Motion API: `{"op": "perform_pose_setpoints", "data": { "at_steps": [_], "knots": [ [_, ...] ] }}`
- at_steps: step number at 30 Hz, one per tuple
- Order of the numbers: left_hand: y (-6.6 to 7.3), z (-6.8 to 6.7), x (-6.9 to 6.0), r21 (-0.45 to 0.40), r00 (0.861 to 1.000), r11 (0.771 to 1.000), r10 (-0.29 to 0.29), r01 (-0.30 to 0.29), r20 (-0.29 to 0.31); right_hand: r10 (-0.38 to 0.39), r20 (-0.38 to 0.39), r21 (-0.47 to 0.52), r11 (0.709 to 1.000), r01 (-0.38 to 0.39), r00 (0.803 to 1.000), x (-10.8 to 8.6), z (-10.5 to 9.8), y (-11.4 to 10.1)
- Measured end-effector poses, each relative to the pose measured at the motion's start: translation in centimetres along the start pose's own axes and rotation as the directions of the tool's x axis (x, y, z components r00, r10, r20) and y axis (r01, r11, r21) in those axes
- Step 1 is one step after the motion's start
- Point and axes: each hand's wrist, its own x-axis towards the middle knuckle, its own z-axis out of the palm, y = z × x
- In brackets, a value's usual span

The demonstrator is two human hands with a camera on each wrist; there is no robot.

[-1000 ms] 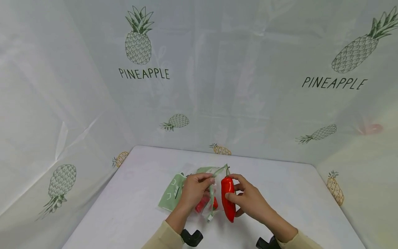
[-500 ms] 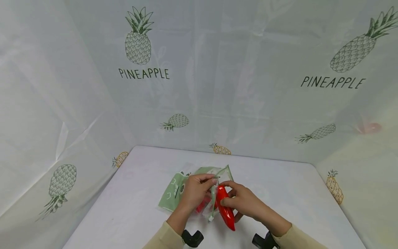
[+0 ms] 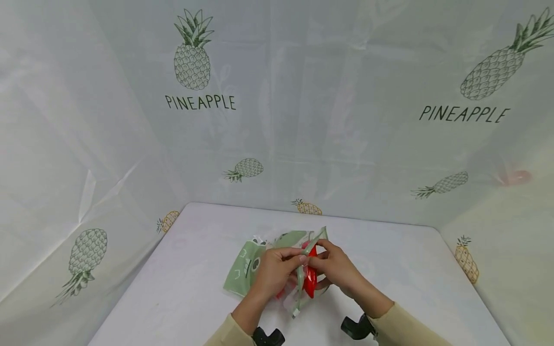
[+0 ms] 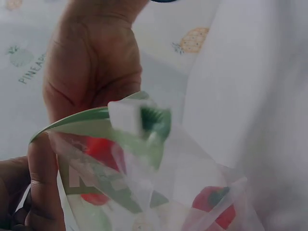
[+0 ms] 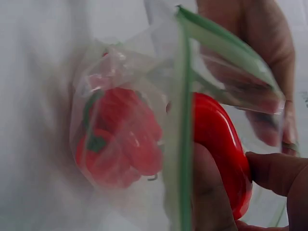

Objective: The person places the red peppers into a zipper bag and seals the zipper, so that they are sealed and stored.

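Note:
My right hand grips a long glossy red chili pepper at the mouth of a clear zip bag with green edging. In the right wrist view the pepper reaches partly past the bag's rim, between thumb and fingers. My left hand pinches the rim near its middle, holding the mouth apart. Inside the bag lie several small red peppers with green stems, seen through the plastic. A white zip slider sits at one end of the rim. The chili pepper's stem end is hidden.
A green printed bag part with a cartoon face lies left of my left hand on the white table. Pineapple-print sheeting encloses the back and sides. Black wrist mounts sit at both wrists.
My right hand has moved left and brought the chili pepper from beside the bag into its mouth. The left hand stays at the rim, shifted slightly right.

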Motion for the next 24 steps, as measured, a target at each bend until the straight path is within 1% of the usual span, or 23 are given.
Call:
{"op": "perform_pose_setpoints", "data": {
  "at_steps": [2, 4, 9, 12, 14, 17, 20, 22, 24],
  "knots": [
    [0.2, 0.0, 0.0, -0.027, 1.0, 1.0, -0.004, 0.005, 0.009, -0.013, -0.036, -0.009, 1.0, 0.013, 0.999, 0.0, 0.4, 0.2],
    [0.4, 0.0, 0.0, -0.038, 1.0, 0.999, -0.005, 0.005, 0.005, -0.021, -0.06, -0.03, 0.999, 0.019, 0.998, 0.0, 0.9, 0.4],
    [0.8, -0.4, 0.2, -0.044, 0.999, 0.999, -0.009, 0.008, -0.031, -0.03, -0.089, -0.068, 0.997, 0.024, 0.996, -0.1, 1.7, 0.5],
    [0.8, -0.5, 0.2, -0.039, 0.999, 0.999, -0.008, 0.007, -0.041, -0.03, -0.103, -0.067, 0.997, 0.023, 0.994, -0.1, 2.1, 0.5],
    [0.7, -0.6, 0.2, -0.031, 0.999, 0.999, -0.012, 0.011, -0.041, -0.028, -0.103, -0.035, 0.999, 0.024, 0.994, 0.0, 2.2, 0.5],
    [0.6, -0.7, 0.3, -0.059, 0.999, 0.998, -0.021, 0.019, -0.044, -0.019, -0.069, 0.053, 0.998, 0.023, 0.997, 0.0, 2.4, 0.5],
    [0.7, -0.9, 0.6, -0.112, 0.997, 0.993, -0.042, 0.034, -0.062, -0.01, 0.018, 0.131, 0.991, 0.007, 1.0, -0.2, 2.3, 0.7],
    [0.8, -1.1, 0.7, -0.148, 0.996, 0.988, -0.052, 0.04, -0.075, -0.003, 0.062, 0.146, 0.989, -0.007, 0.998, -0.4, 2.2, 0.9],
    [0.8, -1.2, 0.8, -0.164, 0.995, 0.985, -0.058, 0.045, -0.077, -0.004, 0.08, 0.133, 0.991, -0.007, 0.997, -0.5, 2.2, 1.0]
  ]
}}
